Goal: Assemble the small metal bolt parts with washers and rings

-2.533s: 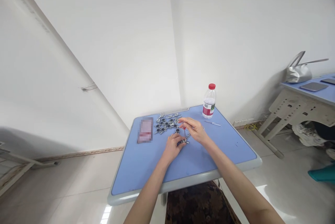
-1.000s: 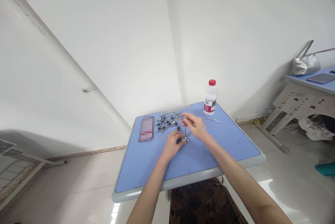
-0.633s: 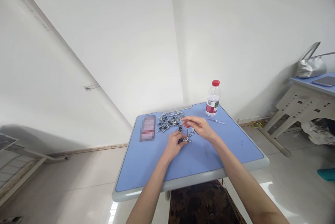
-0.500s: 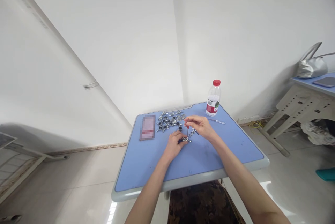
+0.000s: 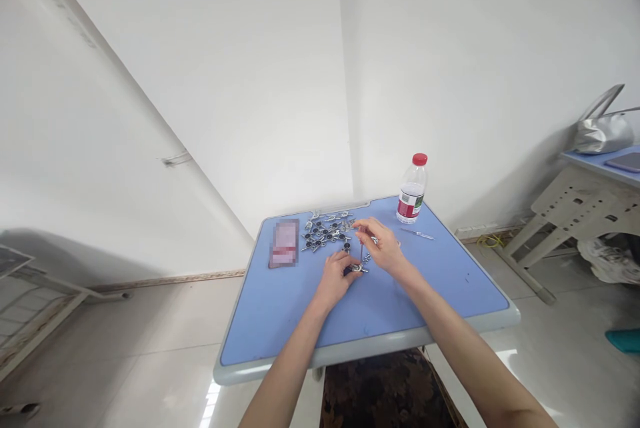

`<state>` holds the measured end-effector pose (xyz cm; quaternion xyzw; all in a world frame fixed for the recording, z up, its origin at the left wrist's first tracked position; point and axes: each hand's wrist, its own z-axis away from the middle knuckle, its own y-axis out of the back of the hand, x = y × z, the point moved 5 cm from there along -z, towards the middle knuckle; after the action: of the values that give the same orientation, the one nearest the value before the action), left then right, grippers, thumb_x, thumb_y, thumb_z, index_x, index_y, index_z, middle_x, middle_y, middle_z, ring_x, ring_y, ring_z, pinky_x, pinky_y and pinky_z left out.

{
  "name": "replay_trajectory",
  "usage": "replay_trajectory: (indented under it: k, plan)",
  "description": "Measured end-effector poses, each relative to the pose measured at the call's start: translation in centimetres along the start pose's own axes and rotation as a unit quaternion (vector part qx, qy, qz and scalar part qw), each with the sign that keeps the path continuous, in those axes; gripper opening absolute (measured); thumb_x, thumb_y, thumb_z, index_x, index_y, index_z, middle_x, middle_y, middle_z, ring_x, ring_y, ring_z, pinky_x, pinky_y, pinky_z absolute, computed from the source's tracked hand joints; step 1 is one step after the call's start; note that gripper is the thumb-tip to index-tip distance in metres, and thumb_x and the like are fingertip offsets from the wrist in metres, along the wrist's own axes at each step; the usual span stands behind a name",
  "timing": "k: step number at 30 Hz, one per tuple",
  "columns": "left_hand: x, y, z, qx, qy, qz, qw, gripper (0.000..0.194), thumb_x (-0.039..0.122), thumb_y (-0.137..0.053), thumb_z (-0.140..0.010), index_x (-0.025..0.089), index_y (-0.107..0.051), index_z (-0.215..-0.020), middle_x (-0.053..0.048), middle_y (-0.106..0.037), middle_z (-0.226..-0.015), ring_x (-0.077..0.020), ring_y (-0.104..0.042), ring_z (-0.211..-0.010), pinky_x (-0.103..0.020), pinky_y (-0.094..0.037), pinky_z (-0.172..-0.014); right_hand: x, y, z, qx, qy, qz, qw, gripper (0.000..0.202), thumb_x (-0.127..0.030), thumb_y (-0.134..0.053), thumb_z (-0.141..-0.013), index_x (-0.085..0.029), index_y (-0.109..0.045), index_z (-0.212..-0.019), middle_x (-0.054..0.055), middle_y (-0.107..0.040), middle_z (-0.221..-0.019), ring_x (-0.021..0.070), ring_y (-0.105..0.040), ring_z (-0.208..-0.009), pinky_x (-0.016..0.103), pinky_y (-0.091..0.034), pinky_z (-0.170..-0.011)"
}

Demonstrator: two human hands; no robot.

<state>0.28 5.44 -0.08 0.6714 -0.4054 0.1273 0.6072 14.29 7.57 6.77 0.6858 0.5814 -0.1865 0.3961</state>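
My left hand [image 5: 335, 276] rests on the blue tabletop, its fingers closed on a small shiny metal fitting [image 5: 359, 269]. Above it, my right hand [image 5: 381, 246] pinches a thin screwdriver [image 5: 361, 255] held upright, its shaft pointing down at the fitting. The fingers cover most of the handle. Small loose metal pieces [image 5: 367, 259] lie just beyond the fitting, partly behind my right hand. Farther back is a spread of metal fittings with round black parts [image 5: 325, 235]. Whether the tip sits in a screw is too small to tell.
A bottle with a red cap [image 5: 412, 196] stands at the back right of the blue table [image 5: 280, 321]. In front of it lies a slim pointed tool [image 5: 418, 233]. A blurred flat rectangular object [image 5: 285, 243] is at the left. Another desk [image 5: 580, 195] stands farther right.
The fingers of my right hand have shifted and turned around the screwdriver handle, hiding its red part more. My left hand keeps its hold on the fitting. The whole view has shifted slightly.
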Motion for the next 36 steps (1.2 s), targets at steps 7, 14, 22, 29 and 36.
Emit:
replay_trajectory:
  k: [7, 14, 22, 29, 36]
  plan:
    - [-0.3, -0.2, -0.1, -0.014, 0.001, -0.015, 1.0, 0.018, 0.025, -0.068, -0.084, 0.023, -0.073, -0.101, -0.006, -0.065, -0.094, -0.0251, -0.057, -0.096, -0.041, -0.038, -0.088, -0.1, 0.0, 0.3, -0.063, 0.001, -0.129, 0.99, 0.036, -0.028, -0.039, -0.098, -0.027, -0.055, -0.131, 0.006, -0.063, -0.104, 0.0156, -0.063, -0.086, 0.033, -0.053, -0.078]
    - [-0.7, -0.4, -0.2, -0.012, -0.002, 0.014, 1.0, 0.016, 0.028, -0.068, -0.084, 0.023, -0.074, -0.098, -0.007, -0.067, -0.096, -0.0263, -0.057, -0.098, -0.041, -0.041, -0.088, -0.1, -0.6, -0.1, -0.025, -0.054, -0.157, 0.986, 0.02, -0.026, -0.054, -0.089, -0.022, -0.071, -0.098, 0.001, -0.067, -0.073, 0.0158, -0.064, -0.069, 0.03, -0.054, -0.068]
    - [-0.2, -0.2, 0.0, 0.001, 0.003, 0.001, 1.0, 0.015, 0.025, -0.07, -0.082, 0.023, -0.075, -0.096, -0.005, -0.068, -0.093, -0.0255, -0.059, -0.097, -0.041, -0.038, -0.089, 0.1, -0.3, 0.1, 0.04, -0.1, -0.105, 0.989, 0.017, -0.025, -0.057, -0.085, -0.022, -0.072, -0.092, 0.001, -0.07, -0.07, 0.0174, -0.067, -0.066, 0.03, -0.056, -0.069]
    - [-0.1, -0.1, 0.0, -0.001, 0.004, -0.009, 1.0, 0.015, 0.025, -0.069, -0.082, 0.022, -0.074, -0.096, -0.006, -0.067, -0.092, -0.0256, -0.058, -0.096, -0.04, -0.041, -0.087, 0.1, -0.3, 0.3, 0.035, -0.062, -0.112, 0.991, 0.021, -0.029, -0.054, -0.089, -0.022, -0.07, -0.1, 0.002, -0.069, -0.075, 0.0168, -0.066, -0.068, 0.031, -0.056, -0.068]
    - [0.1, 0.0, 0.0, 0.0, 0.008, -0.019, 1.0, 0.019, 0.019, -0.069, -0.08, 0.021, -0.072, -0.099, -0.004, -0.066, -0.09, -0.0252, -0.058, -0.096, -0.039, -0.04, -0.087, 0.7, 0.9, 0.7, -0.014, -0.057, -0.153, 0.986, 0.028, -0.03, -0.053, -0.091, -0.024, -0.065, -0.116, 0.005, -0.068, -0.099, 0.0166, -0.069, -0.082, 0.031, -0.057, -0.074]
